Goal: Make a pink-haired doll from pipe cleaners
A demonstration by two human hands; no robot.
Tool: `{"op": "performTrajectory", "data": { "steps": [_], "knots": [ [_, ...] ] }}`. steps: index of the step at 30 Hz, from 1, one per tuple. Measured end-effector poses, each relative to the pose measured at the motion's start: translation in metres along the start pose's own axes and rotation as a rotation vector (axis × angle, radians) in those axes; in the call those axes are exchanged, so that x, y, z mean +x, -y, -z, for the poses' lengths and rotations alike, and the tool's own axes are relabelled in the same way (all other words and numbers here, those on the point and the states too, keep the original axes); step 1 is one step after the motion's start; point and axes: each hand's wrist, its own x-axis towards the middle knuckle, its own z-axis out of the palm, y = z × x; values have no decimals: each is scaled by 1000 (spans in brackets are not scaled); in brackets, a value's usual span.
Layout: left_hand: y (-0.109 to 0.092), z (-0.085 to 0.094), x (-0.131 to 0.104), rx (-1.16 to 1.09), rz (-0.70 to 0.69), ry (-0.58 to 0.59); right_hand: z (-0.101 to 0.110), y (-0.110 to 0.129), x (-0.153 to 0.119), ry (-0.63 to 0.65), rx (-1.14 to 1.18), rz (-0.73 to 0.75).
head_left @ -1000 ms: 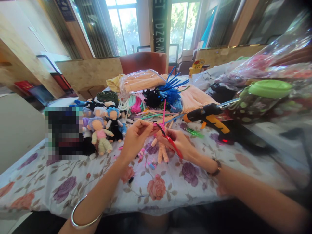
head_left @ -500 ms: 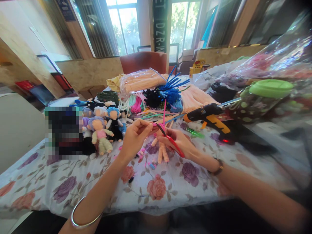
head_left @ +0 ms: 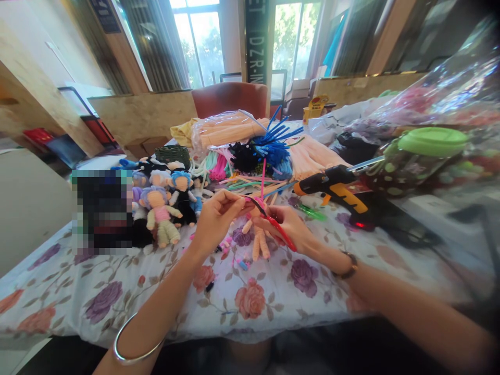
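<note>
My left hand [head_left: 221, 216] is closed in a pinch at the pink pipe cleaner [head_left: 263, 179] around the top of a peach pipe-cleaner doll [head_left: 261, 245]. My right hand [head_left: 291, 229] is wrapped round red-handled scissors [head_left: 282, 233], whose dark blades reach left to the pink part by my left fingertips. The doll hangs between my hands, legs downward, its upper body largely hidden by my fingers. Small pink and blue scraps [head_left: 242, 264] lie on the flowered cloth [head_left: 156, 297] below.
Finished dolls [head_left: 162, 216] stand at the left. Bundles of blue pipe cleaners [head_left: 275, 143] and peach ones [head_left: 314, 159] lie at the back. A black and orange glue gun [head_left: 332, 185] stands at the right, near a green-lidded jar [head_left: 425, 156].
Hardly anything differs. Both hands keep their hold, and the scissors and doll have shifted only very slightly.
</note>
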Motion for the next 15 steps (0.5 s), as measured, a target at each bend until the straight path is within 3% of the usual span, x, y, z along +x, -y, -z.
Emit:
{"op": "performTrajectory", "data": {
  "steps": [8, 15],
  "knots": [
    [2, 3, 0, 9, -23, -27, 3, 0, 4, -144, 54, 71],
    [2, 6, 2, 8, -64, -63, 12, 1, 6, 16, -16, 47]
  ]
}}
